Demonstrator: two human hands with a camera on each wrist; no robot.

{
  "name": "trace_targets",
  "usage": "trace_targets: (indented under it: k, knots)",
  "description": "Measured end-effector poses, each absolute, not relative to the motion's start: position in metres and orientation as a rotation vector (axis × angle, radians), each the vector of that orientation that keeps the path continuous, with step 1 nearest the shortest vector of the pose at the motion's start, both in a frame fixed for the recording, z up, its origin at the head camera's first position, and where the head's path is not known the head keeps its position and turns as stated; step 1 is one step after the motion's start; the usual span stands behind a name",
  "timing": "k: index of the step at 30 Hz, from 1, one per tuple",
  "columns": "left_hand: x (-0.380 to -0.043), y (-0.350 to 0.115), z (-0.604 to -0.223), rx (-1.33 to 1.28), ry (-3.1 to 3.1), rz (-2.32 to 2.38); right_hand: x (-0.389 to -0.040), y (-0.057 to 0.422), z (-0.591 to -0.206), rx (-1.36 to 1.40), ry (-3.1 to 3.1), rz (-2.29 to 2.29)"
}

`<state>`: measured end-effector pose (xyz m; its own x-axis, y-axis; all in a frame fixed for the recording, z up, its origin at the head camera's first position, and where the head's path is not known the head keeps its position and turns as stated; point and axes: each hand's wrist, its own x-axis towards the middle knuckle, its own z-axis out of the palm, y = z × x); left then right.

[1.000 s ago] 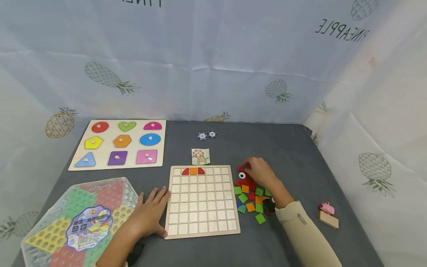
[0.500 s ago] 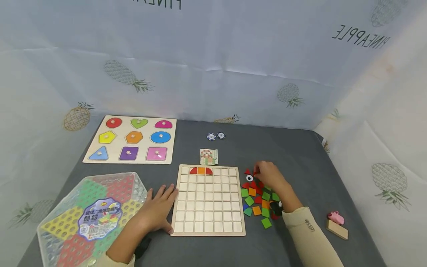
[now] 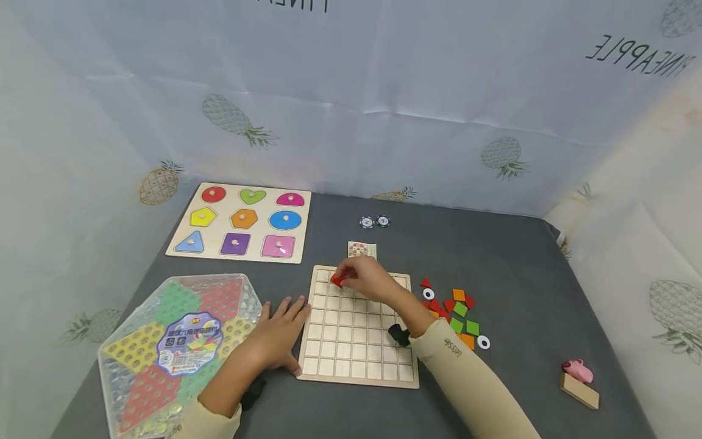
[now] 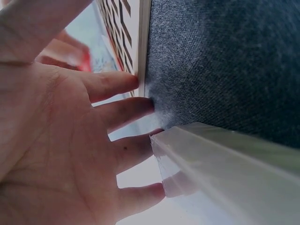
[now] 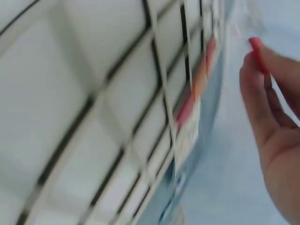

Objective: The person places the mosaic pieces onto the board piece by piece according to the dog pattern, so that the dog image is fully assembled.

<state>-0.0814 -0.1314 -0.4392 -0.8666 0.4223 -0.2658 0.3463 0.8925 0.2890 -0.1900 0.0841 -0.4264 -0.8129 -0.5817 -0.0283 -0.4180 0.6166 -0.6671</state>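
Observation:
My right hand pinches a small red tile between thumb and fingers, over the upper left of a wooden grid board. In the right wrist view the red tile is at the fingertips, raised off the grid. An orange tile lies between two red tiles along the board's far row; the right hand hides these in the head view. My left hand has its fingers spread, thumb and index at the board's left edge. Its other fingertips reach the clear plastic box.
Loose red, orange and green tiles and white rings lie right of the board. A picture card and two poker chips sit behind it. A shape puzzle stands back left, a pink pig figure by a wooden block far right.
My right hand has moved left from the tile pile to over the board, bringing a red tile. The left hand stays at the board's edge. The head view has shifted, so things appear further right.

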Motion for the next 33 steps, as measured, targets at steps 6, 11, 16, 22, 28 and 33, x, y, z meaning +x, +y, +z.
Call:
trace_targets:
  k: [6, 11, 16, 22, 28, 33]
  knots:
    - [-0.082, -0.122, -0.439, 0.614, 2.716, 0.338, -0.193, 0.06, -0.436, -0.921, 2.665, -0.761]
    - [-0.083, -0.117, -0.438, 0.643, 2.708, 0.343, -0.193, 0.058, -0.437, -0.927, 2.693, -0.648]
    - [-0.084, -0.115, -0.439, 0.629, 2.704, 0.323, -0.189, 0.055, -0.438, -0.97, 2.76, -0.487]
    - [-0.084, -0.118, -0.442, 0.631, 2.709, 0.32, -0.182, 0.048, -0.44, -1.036, 2.862, -0.222]
    - [-0.081, -0.127, -0.441, 0.59, 2.714, 0.344, -0.175, 0.061, -0.43, -1.055, 2.884, -0.323]
    - [-0.083, -0.133, -0.438, 0.598, 2.712, 0.359, -0.168, 0.119, -0.416, -0.765, 2.914, -0.411]
